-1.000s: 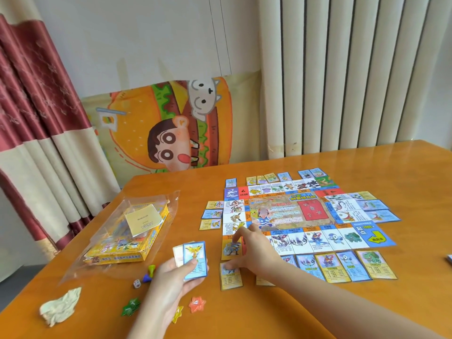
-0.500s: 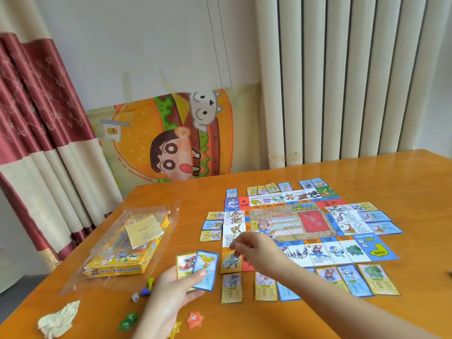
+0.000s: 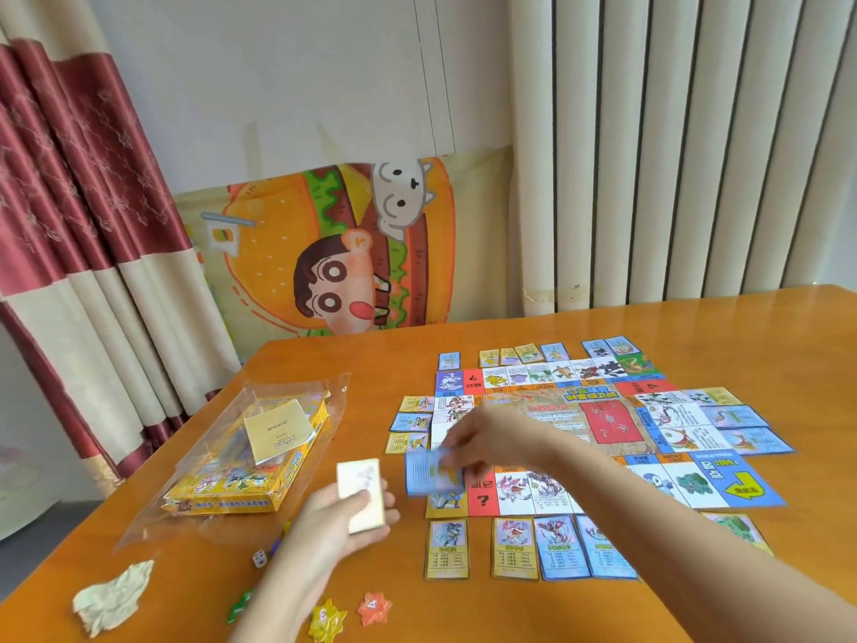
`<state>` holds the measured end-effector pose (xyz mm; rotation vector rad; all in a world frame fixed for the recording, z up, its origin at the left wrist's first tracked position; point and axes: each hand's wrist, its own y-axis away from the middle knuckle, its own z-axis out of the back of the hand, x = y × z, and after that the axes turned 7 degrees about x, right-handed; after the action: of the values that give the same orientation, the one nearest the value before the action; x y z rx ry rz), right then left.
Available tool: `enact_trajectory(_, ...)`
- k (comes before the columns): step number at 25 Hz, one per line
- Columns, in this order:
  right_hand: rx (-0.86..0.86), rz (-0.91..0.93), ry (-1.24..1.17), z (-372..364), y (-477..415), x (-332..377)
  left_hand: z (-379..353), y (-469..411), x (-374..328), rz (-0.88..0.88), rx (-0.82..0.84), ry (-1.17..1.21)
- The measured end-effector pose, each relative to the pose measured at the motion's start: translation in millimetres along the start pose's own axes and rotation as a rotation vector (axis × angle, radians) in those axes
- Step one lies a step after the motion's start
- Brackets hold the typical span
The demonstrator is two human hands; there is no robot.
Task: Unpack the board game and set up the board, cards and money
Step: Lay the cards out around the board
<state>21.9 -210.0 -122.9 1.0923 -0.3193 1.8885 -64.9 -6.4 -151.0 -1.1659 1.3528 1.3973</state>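
Observation:
The game board [image 3: 603,424] lies flat on the wooden table [image 3: 695,327], with property cards laid along all its sides. My left hand [image 3: 334,522] holds a small stack of cards [image 3: 361,496] left of the board's near corner. My right hand [image 3: 487,438] pinches a blue card [image 3: 433,473], blurred by motion, above the board's left near corner. A row of cards [image 3: 528,547] lies below the board's near edge. My right forearm hides part of that row.
The yellow game box [image 3: 250,475] sits in a clear plastic bag [image 3: 222,438] on the left, a cream leaflet on top. A white die [image 3: 259,558], star tokens [image 3: 373,607] and crumpled paper [image 3: 113,598] lie near the front edge.
My right hand has taken the blue card off the stack in my left hand and carries it toward the board's left side. The camera tilted down.

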Motion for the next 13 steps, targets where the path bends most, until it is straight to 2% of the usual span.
enact_trajectory(2, -0.139, -0.073, -0.109, 5, -18, -4, 13, -7, -3, 0.01, -0.052, 0.064)
enact_trajectory(3, -0.173, -0.094, -0.073, 5, -28, -5, 18, -11, -5, 0.013, -0.067, 0.087)
enact_trajectory(6, -0.169, -0.092, 0.057, -4, -56, -4, 26, -22, -8, 0.011, -0.085, 0.106)
enact_trajectory(13, -0.237, -0.064, 0.161, -40, -96, -17, 33, -40, -6, -0.003, -0.081, 0.172)
